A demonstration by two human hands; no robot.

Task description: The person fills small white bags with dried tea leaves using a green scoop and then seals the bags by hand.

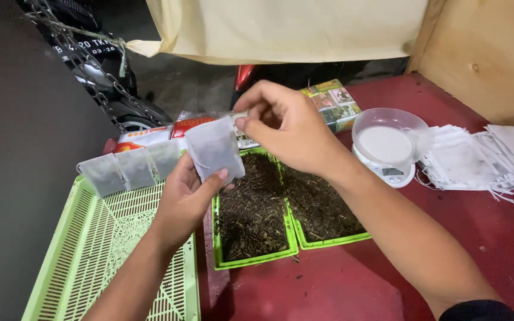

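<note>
Both hands are holding a small white bag [214,148] above the trays.
The left hand [188,193] is gripping its lower edge; the right hand [287,128] is pinching its top corner, over two green trays [257,258] of dark leaf on the red worktop [352,285], a scale [388,145] beside them.

Basket [60,261] — edge-cut (scale display [391,172] blurred)

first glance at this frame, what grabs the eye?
The two hands at centre: the left hand holds a small white filter bag upright while the right hand pinches at its top edge. Right under them sit two green trays of dark dried leaves on the red table. At right, a small scale with a clear bowl stands beside a pile of empty white bags.
</note>
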